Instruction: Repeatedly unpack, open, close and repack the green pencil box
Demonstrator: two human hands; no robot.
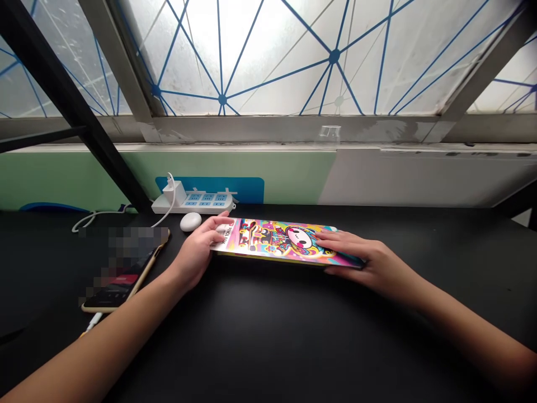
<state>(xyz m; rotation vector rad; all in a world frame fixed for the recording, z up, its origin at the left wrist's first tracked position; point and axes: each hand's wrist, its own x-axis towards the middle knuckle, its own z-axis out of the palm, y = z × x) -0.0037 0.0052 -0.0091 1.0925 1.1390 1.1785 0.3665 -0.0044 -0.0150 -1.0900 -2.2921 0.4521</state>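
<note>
A flat book or notebook [281,240] with a bright cartoon-character cover lies on the black desk [260,330], its long side toward me. My left hand [197,252] grips its left end, with the fingers across the cover. My right hand [361,263] holds the right end, with the fingers on top and the thumb along the near edge. The hands partly hide both ends of the cover.
A phone in a gold case [121,274], partly blurred, lies left of my left hand. Behind it are a white earbud case [191,221] and a white power strip [193,202] with a plugged-in charger. A black bar [71,101] crosses the upper left before a window.
</note>
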